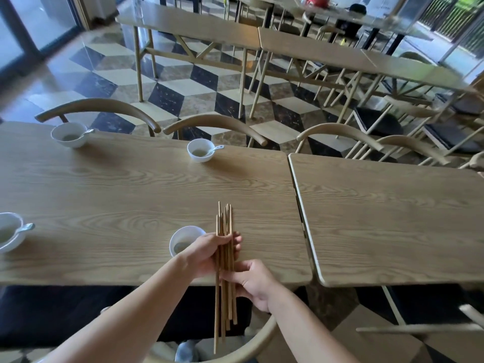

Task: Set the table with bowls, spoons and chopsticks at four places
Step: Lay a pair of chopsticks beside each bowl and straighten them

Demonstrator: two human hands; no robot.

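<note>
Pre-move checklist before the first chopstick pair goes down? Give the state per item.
1. Four bowls out: far left bowl, far middle bowl, near left bowl and near bowl are on the table: ok.
2. Spoon in every bowl: spoons show in three bowls. The left hand hides part of the near bowl: cannot tell.
3. Grip on the chopsticks: the left hand curls round the bundle and the right hand holds it lower down: ok.
4. Chopstick ends aligned: the ends are staggered: not ok.
5. One pair separated from the bundle: the sticks are bunched together: cannot tell.
6. Chopsticks already at any place: none lie on the table: not ok.
</note>
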